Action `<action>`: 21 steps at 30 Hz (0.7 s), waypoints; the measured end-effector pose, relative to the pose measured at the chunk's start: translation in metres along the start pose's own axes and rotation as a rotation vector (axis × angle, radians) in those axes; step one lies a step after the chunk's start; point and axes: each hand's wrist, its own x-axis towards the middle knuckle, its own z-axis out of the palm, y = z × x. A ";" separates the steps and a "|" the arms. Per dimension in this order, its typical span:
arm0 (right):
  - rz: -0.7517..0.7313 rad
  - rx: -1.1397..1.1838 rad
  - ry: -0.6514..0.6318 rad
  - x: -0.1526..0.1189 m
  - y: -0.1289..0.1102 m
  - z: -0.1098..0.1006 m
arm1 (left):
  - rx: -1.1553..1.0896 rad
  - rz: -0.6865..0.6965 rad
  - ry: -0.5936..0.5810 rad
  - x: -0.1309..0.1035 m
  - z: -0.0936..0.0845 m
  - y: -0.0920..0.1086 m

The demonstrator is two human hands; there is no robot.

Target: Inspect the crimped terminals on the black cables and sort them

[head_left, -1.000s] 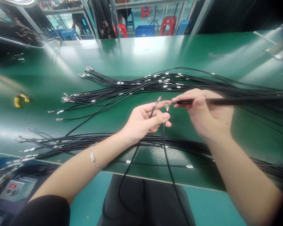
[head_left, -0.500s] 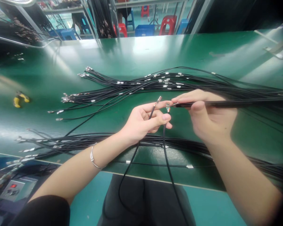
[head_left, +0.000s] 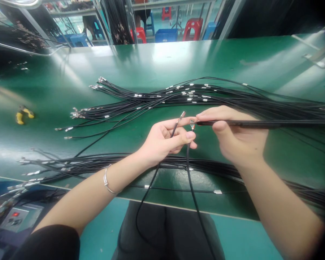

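My left hand [head_left: 170,139] is closed on a black cable [head_left: 190,166], thumb and fingers pinching it just below its metal terminal [head_left: 192,124]. A second black cable runs through the same hand, and its metal-tipped end [head_left: 182,115] sticks up above the index finger. My right hand [head_left: 238,135] is closed on a long, slim black tool [head_left: 260,124] whose exact kind I cannot make out. The tool's thin tip lies right beside the terminal; whether they touch is hard to tell. Both cables hang in loops over the table's front edge.
Bundles of black cables with metal ends lie behind my hands [head_left: 151,96] and in front of them [head_left: 111,159] on the green table [head_left: 78,72]. Yellow-handled pliers [head_left: 24,115] rest at the left. A box with a red switch [head_left: 15,215] stands low at left.
My right hand has shifted slightly left and down. The black tool's far end has dropped, so it lies more level, its tip closer to the terminal. My left hand has barely moved.
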 end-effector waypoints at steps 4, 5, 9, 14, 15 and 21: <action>0.056 0.096 0.061 0.000 0.000 0.002 | -0.010 0.009 -0.011 -0.001 0.001 0.001; 0.073 0.135 0.094 0.001 0.000 0.002 | -0.006 0.009 -0.013 -0.001 0.001 0.002; 0.066 0.091 0.147 0.002 -0.002 0.000 | 0.009 0.010 -0.016 -0.002 0.002 0.004; 0.030 -0.002 0.094 0.004 -0.008 0.000 | 0.011 0.026 -0.013 -0.002 0.001 0.003; 0.020 0.009 0.103 0.004 -0.008 0.001 | 0.007 0.029 -0.017 -0.002 0.001 0.003; 0.028 0.005 0.106 0.002 -0.008 0.004 | 0.008 0.035 -0.030 -0.002 0.001 0.003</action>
